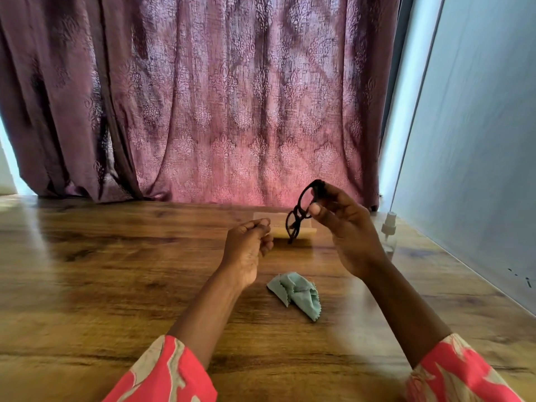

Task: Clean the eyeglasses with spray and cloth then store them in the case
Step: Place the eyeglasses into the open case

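Observation:
My right hand [345, 224] holds black-framed eyeglasses [300, 213] up above the wooden table [116, 271], gripping them at one end so the frame hangs down and to the left. My left hand [249, 245] hovers just left of the glasses with its fingers curled together and nothing in them. A crumpled pale green cloth [295, 294] lies on the table below and between my hands. Behind the glasses sits a light tan case [278, 232], partly hidden by them. A clear spray bottle [388, 230] with a white nozzle stands at the right.
A maroon patterned curtain [232, 97] hangs along the table's far edge. A pale wall [478, 140] borders the table on the right, close to the spray bottle. Bare wood stretches to the left of my hands.

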